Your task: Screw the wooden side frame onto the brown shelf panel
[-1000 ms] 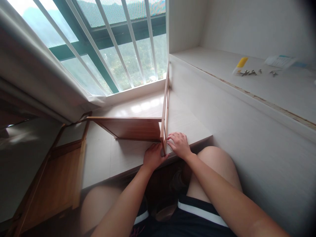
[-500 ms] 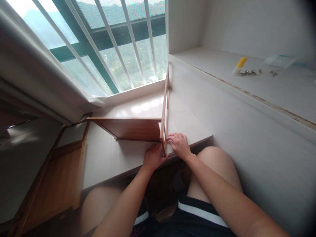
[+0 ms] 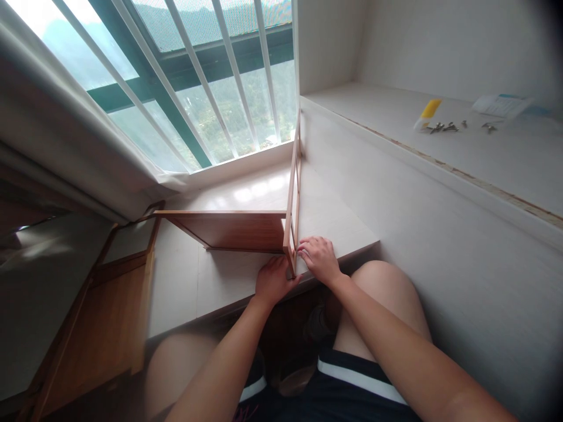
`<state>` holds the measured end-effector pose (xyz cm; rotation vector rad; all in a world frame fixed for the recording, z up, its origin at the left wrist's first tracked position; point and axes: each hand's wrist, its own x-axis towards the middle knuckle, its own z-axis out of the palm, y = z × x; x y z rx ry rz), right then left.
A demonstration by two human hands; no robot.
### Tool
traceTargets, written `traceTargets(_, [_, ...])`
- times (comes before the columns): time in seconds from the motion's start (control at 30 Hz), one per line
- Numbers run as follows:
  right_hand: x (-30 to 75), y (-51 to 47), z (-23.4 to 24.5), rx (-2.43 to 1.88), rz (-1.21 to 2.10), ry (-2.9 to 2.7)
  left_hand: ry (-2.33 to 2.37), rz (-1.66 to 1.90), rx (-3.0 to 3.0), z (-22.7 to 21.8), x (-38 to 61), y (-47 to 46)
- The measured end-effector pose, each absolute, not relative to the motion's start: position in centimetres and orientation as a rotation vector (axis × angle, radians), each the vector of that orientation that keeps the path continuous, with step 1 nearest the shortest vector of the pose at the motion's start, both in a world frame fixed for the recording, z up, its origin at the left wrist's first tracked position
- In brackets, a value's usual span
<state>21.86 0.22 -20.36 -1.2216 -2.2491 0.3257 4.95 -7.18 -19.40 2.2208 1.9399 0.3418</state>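
A thin wooden frame [image 3: 292,193] stands on edge on the pale window ledge [image 3: 229,275], running from the window toward me. A brown wooden board [image 3: 229,228] meets it at a right angle on its left. My left hand [image 3: 271,280] grips the frame's near lower corner from the left, fingers curled against it. My right hand [image 3: 319,258] rests on the ledge just right of that corner, fingertips pinched against the frame's bottom end.
A barred window [image 3: 197,76] and a curtain [image 3: 65,146] lie beyond. Wooden panels [image 3: 92,328] lean at the lower left. On the raised white shelf [image 3: 396,117] at right lie a yellow-capped tube [image 3: 426,113], several screws [image 3: 444,126] and a paper packet [image 3: 501,105].
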Motion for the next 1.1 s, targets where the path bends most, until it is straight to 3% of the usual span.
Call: traceTargets(1.1, [23.0, 1.4, -21.6, -1.465, 0.314, -2.02, 2.123, 0.255, 1.986, -16.8, 7.0, -7.0])
